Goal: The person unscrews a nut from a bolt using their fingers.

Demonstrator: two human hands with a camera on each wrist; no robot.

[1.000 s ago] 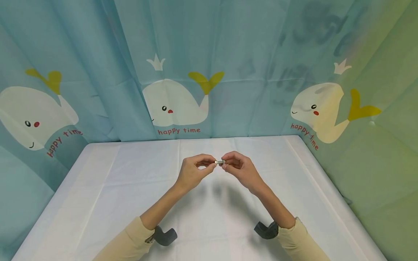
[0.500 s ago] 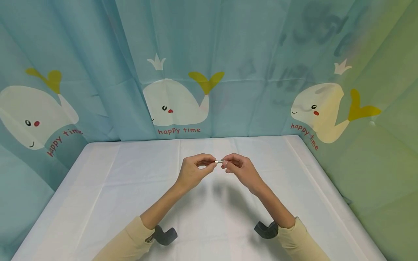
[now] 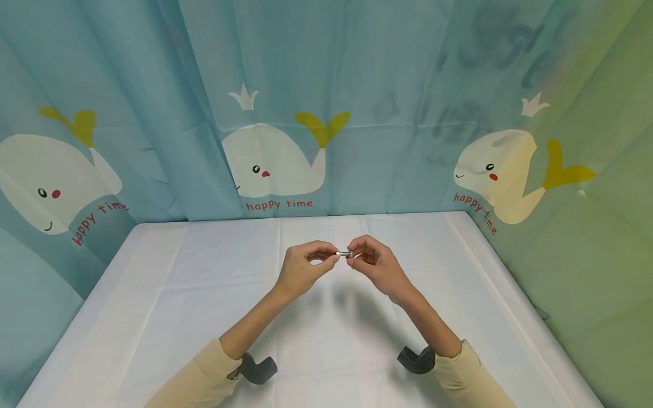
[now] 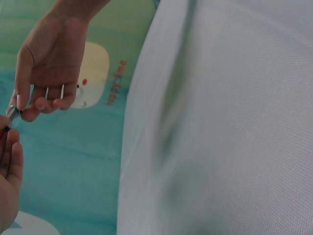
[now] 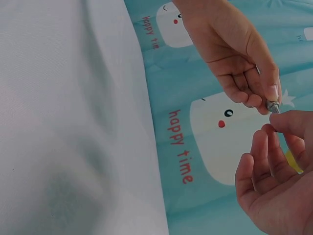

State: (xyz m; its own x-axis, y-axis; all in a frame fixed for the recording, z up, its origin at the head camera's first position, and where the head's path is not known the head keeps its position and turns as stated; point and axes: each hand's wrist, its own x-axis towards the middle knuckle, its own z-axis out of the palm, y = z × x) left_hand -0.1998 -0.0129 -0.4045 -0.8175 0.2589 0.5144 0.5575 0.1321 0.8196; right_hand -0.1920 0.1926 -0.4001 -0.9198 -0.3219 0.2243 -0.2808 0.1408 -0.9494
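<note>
A small silvery metal bolt (image 3: 344, 254) is held level between both hands, above the table. My left hand (image 3: 302, 268) pinches its left end between thumb and fingertips, where a wider collar shows in the right wrist view. Bare thread (image 5: 276, 109) shows between the two hands there. My right hand (image 3: 380, 266) has thumb and index finger around the bolt's wider right end, which looks like a nut. In the left wrist view the right hand (image 4: 54, 63) reaches in from above, its other fingers loosely curled. Fingertips partly hide both bolt ends.
A white cloth covers the table (image 3: 214, 317) under the hands. Blue-green curtains (image 3: 388, 85) with printed whales stand along the back and sides. Dark curved pieces (image 3: 259, 369) stick out at both wrists, by the beige sleeves (image 3: 201, 377).
My right thumb and fingers slid across the bolt's right end, closed together half a second ago, and are now spread apart again, showing more of that end. My left hand stays put.
</note>
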